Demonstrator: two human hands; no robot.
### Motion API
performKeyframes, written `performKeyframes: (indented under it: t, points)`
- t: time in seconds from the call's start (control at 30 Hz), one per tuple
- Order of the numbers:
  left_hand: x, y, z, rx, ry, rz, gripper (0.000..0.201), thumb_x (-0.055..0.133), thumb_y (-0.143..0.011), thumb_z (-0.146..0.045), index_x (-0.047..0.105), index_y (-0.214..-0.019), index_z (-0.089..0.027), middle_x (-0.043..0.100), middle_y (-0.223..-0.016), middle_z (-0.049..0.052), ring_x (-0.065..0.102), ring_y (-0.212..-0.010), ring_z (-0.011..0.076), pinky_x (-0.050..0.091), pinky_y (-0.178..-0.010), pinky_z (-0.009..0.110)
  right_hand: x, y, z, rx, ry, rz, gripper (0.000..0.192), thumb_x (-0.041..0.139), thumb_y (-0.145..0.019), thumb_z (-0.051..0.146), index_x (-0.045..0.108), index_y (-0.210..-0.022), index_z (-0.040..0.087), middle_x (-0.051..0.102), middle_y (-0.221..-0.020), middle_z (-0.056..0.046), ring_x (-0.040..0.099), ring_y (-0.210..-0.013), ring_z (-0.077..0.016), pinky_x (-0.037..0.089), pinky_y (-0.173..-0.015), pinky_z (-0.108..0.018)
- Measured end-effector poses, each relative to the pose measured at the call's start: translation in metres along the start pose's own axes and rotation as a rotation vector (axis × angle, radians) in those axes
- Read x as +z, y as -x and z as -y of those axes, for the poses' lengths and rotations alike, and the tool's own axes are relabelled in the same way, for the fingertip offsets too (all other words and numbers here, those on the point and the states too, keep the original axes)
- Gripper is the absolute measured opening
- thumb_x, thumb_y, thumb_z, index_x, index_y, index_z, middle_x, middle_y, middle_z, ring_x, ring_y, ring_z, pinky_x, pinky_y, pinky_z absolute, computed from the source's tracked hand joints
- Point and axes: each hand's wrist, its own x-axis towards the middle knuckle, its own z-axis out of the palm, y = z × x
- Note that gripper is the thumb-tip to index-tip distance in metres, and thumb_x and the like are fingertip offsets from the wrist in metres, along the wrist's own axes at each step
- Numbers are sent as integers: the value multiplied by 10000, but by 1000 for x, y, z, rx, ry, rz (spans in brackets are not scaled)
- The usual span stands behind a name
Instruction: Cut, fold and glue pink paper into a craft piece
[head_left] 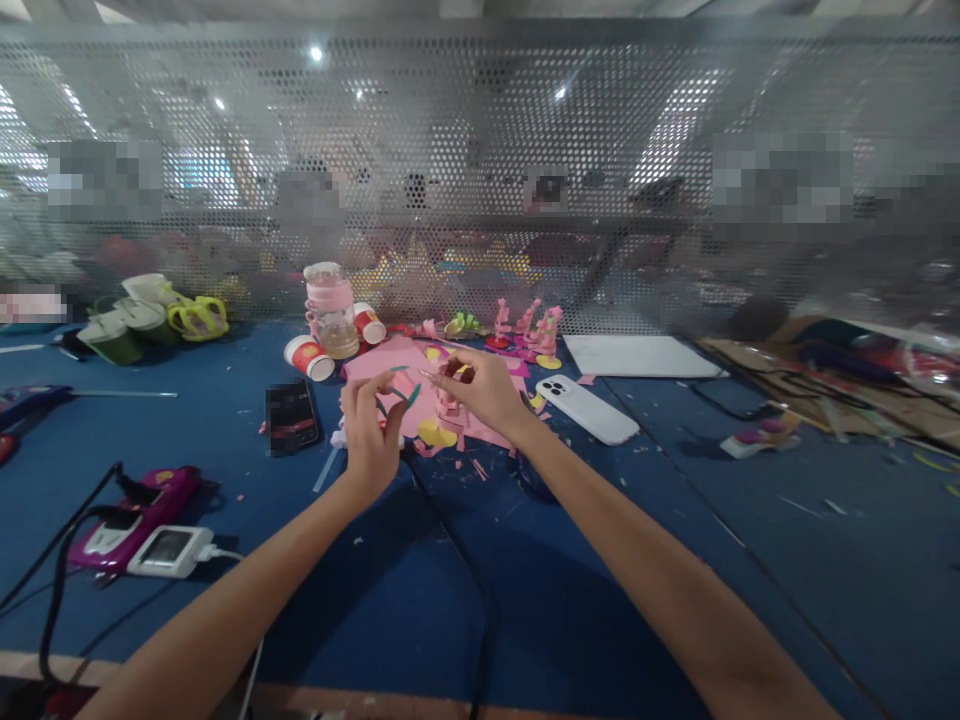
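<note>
My left hand (370, 425) is raised over the pink sheets (390, 358), thumb and forefinger apart. Narrow green pointed tips stand out at its fingertips; whether they are nails or thin pieces I cannot tell. To the right, my right hand (484, 388) is closed in a pinch, its fingertips pointing left toward the other hand. What it pinches is too small to make out. Just below those fingers stands a small pink figure (448, 408) on a yellow round base (437, 433), partly covered by the hand. Pink scraps (480, 469) lie around it.
Several finished-looking pink figures (549, 335) stand behind. Left are a pink-lidded bottle (330, 310), paper cups (309, 357), a dark phone (292, 418) and a purple power strip (150, 515). Right lie a white phone (589, 408) and white board (637, 356). A black cable (457, 550) crosses in front.
</note>
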Motion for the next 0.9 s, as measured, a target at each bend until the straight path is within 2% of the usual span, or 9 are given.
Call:
performKeyframes:
  t: [0.07, 0.13, 0.23, 0.3, 0.37, 0.47, 0.53, 0.9]
  points:
    - [3, 0, 8, -75, -18, -11, 116, 447, -825, -198, 554, -869, -193, 443, -823, 42, 442, -762, 159, 394, -679, 313, -2, -2, -4, 38, -46, 41, 343, 606, -655, 497, 533, -597, 167, 560, -582, -12, 498, -457, -106, 391, -460, -237]
    - [7, 1, 18, -127, -30, -22, 149, 439, -827, -213, 550, -732, -186, 422, -802, 39, 430, -767, 164, 392, -671, 313, -4, -4, -7, 70, -72, 67, 353, 623, -628, 506, 537, -587, 165, 556, -565, -8, 495, -448, -105, 394, -445, -235]
    - [9, 3, 26, -152, -51, 29, 191, 459, -820, -245, 521, -651, -181, 420, -780, 29, 432, -763, 163, 391, -685, 316, -6, -4, -6, 120, -111, 85, 363, 649, -588, 511, 535, -571, 167, 545, -542, 0, 491, -436, -103, 393, -418, -230]
    - [8, 5, 26, -120, -50, 74, 164, 479, -812, -265, 520, -679, -180, 424, -778, 25, 445, -754, 160, 397, -692, 316, -6, -4, -3, 152, -149, 91, 370, 656, -575, 514, 533, -572, 165, 538, -538, 2, 491, -418, -102, 388, -391, -227]
    - [6, 5, 21, -32, -37, 114, 134, 510, -797, -303, 521, -746, -180, 440, -796, 30, 463, -771, 166, 405, -704, 324, -5, -3, -1, 161, -174, 94, 376, 654, -578, 517, 533, -579, 161, 535, -538, 0, 489, -402, -100, 383, -372, -226]
    - [5, 7, 11, 145, 4, 146, 238, 574, -746, -387, 497, -848, -185, 490, -839, 45, 490, -819, 186, 415, -729, 341, -3, -2, 1, 135, -166, 80, 371, 649, -592, 509, 526, -572, 160, 532, -535, -1, 493, -412, -101, 392, -388, -228]
    - [5, 8, 5, 214, 21, 143, 304, 597, -722, -413, 475, -888, -189, 527, -833, 42, 509, -801, 185, 418, -725, 342, -2, -1, 2, 104, -151, 64, 355, 642, -611, 493, 521, -566, 162, 539, -539, -2, 502, -435, -103, 403, -417, -230]
    - [5, 9, 3, 237, -36, 142, 293, 627, -721, -313, 462, -924, -182, 584, -746, 18, 496, -688, 159, 408, -647, 298, 1, 3, 13, 9, -104, 57, 269, 630, -660, 417, 562, -610, 162, 583, -588, -15, 519, -509, -110, 401, -477, -232]
